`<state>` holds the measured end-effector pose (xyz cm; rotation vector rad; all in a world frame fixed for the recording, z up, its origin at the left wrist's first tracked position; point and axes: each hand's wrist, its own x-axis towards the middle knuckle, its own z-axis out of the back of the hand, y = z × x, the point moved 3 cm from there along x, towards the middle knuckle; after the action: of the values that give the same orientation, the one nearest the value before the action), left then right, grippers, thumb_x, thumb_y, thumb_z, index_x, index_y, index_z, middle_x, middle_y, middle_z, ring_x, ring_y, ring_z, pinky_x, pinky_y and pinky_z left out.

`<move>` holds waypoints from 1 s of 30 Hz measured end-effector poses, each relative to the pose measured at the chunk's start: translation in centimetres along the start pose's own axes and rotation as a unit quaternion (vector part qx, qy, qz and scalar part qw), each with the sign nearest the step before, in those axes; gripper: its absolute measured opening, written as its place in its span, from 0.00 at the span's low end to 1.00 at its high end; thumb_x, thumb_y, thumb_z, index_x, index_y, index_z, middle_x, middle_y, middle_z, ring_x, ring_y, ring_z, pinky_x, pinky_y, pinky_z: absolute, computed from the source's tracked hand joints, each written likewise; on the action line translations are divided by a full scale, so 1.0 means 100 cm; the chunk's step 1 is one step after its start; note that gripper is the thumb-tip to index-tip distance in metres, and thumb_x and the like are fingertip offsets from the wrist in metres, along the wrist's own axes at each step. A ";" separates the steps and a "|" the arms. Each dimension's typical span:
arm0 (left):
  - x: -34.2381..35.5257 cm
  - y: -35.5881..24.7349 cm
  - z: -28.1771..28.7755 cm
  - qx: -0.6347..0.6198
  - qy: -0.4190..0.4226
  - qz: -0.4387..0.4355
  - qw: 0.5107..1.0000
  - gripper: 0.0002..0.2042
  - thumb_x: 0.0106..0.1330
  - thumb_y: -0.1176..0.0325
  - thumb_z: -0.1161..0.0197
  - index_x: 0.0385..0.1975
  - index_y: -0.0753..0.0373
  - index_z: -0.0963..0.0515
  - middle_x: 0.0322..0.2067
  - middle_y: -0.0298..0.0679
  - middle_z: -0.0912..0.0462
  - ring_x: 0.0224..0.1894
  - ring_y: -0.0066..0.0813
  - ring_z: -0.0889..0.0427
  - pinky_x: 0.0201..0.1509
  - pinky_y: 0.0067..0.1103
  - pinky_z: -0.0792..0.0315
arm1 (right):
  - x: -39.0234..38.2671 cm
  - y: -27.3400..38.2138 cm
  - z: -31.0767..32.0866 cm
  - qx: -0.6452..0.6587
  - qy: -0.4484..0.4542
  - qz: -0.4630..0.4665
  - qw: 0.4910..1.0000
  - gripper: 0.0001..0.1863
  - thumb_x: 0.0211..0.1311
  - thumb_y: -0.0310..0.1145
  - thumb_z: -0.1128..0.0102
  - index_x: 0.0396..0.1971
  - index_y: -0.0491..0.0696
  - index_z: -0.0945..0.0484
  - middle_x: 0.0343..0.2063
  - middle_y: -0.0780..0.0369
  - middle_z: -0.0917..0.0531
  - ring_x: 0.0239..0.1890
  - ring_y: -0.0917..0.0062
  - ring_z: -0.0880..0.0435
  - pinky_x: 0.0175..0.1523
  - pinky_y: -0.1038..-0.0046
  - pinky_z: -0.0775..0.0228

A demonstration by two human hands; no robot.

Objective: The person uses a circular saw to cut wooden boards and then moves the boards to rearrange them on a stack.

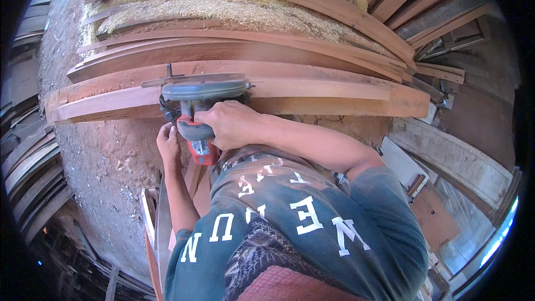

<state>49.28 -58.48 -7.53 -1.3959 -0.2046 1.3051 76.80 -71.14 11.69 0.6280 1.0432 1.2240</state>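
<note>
With the right hand (228,124) clamped on the circular saw (200,106) resting against the plank (312,90) and the left hand (168,144) gripping its rear, any twist could probably bind the blade.

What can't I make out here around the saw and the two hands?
- Saw blade: head view, hidden under the circular saw guard and body.
- Right hand fingers: wrapped round the handle, out of sight.
- Left hand grip: behind the red saw body; what it holds is unclear.
- Cut line on the plank: covered by the saw.
</note>
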 end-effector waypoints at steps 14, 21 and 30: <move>0.001 -0.025 0.031 0.097 -0.056 -0.045 0.993 0.11 0.74 0.72 0.39 0.49 0.71 0.16 0.42 0.43 0.11 0.46 0.28 0.14 0.56 0.28 0.23 | 0.035 0.026 -0.017 -0.013 0.006 0.009 1.000 0.18 0.52 0.32 0.29 0.44 0.46 0.19 0.31 0.45 0.14 0.38 0.45 0.14 0.43 0.49 0.22; -0.009 -0.049 0.035 0.085 -0.066 0.002 0.994 0.11 0.74 0.71 0.39 0.50 0.71 0.17 0.40 0.40 0.11 0.45 0.27 0.16 0.54 0.27 0.24 | 0.037 0.038 -0.021 -0.002 -0.009 0.021 1.000 0.20 0.51 0.29 0.29 0.46 0.45 0.18 0.33 0.45 0.13 0.41 0.45 0.13 0.46 0.50 0.21; 0.003 -0.035 0.052 0.053 -0.061 0.004 0.997 0.11 0.74 0.73 0.40 0.50 0.70 0.18 0.40 0.37 0.12 0.44 0.25 0.17 0.53 0.26 0.24 | 0.052 0.051 -0.026 0.005 -0.011 0.023 1.000 0.21 0.51 0.30 0.28 0.47 0.44 0.18 0.34 0.44 0.13 0.42 0.45 0.13 0.47 0.50 0.21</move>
<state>47.32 -54.07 -3.52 -1.2296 -0.2093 1.3906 72.17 -65.22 13.34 0.6756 1.0220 1.2496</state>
